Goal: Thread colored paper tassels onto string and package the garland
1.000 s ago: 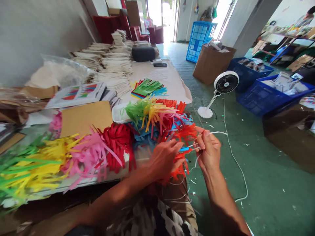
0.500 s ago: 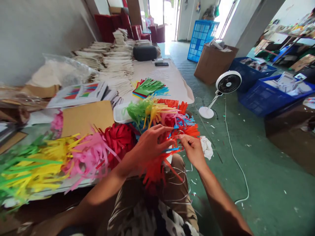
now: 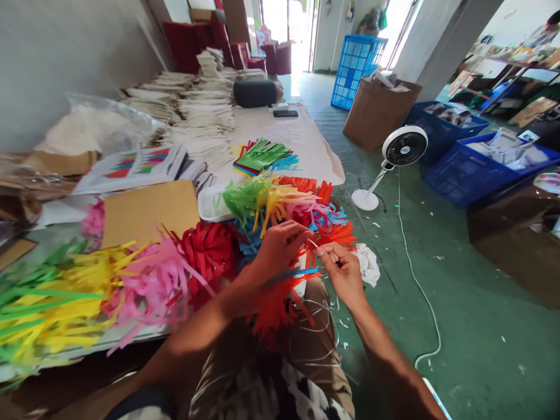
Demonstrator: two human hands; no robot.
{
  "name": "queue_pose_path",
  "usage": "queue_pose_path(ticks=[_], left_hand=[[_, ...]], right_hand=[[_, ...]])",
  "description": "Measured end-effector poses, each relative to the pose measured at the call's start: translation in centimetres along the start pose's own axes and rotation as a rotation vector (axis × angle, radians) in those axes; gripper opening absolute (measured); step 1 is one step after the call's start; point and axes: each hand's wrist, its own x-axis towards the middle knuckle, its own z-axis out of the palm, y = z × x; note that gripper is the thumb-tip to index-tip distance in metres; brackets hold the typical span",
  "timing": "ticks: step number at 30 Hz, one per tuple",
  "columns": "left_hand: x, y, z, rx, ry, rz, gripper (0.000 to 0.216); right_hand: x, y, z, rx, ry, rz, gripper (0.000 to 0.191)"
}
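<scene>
Over my lap, my left hand (image 3: 282,249) and my right hand (image 3: 345,273) face each other, both pinching a short taut piece of white string (image 3: 312,242). Below them an orange-red paper tassel (image 3: 277,306) hangs across my thighs, with a blue strip (image 3: 306,272) beside it. Loose loops of the same kind of string (image 3: 321,348) lie over my trousers. Just beyond my fingers, a heap of fringed paper has green (image 3: 247,198), yellow (image 3: 275,204) and orange (image 3: 343,236) tassels. My left fingertips are partly hidden behind the string hand's angle.
On the table at left lie dark red (image 3: 210,254), pink (image 3: 153,286) and yellow (image 3: 83,286) tassels, a brown cardboard sheet (image 3: 151,213) and a white tray (image 3: 210,203). Flat fringed sheets (image 3: 265,154) lie farther back. A white fan (image 3: 405,146) and blue crates (image 3: 455,175) stand on the floor.
The string loop between my hands has become a short straight piece. My left fingers have drawn together from a more spread pose. The whole view has shifted slightly.
</scene>
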Motion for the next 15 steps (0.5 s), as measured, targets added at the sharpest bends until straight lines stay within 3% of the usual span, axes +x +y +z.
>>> queue_pose_path(ticks=[4, 7, 10, 15], left_hand=[[1.8, -2.7, 0.4, 0.493, -0.166, 0.249, 0.022], [2.4, -4.0, 1.4, 0.677, -0.253, 0.352, 0.019], [2.7, -4.4, 2.1, 0.663, -0.254, 0.414, 0.020], [3.1, -4.1, 1.1, 0.370, -0.193, 0.436, 0.022]], right_hand=[[0.4, 0.8, 0.2, 0.016, 0.127, 0.037, 0.031], [1.2, 1.0, 0.3, -0.009, 0.135, 0.060, 0.033], [2.7, 1.1, 0.6, -0.147, 0.114, 0.069, 0.038], [4.9, 1.6, 1.4, -0.538, 0.021, 0.066, 0.034]])
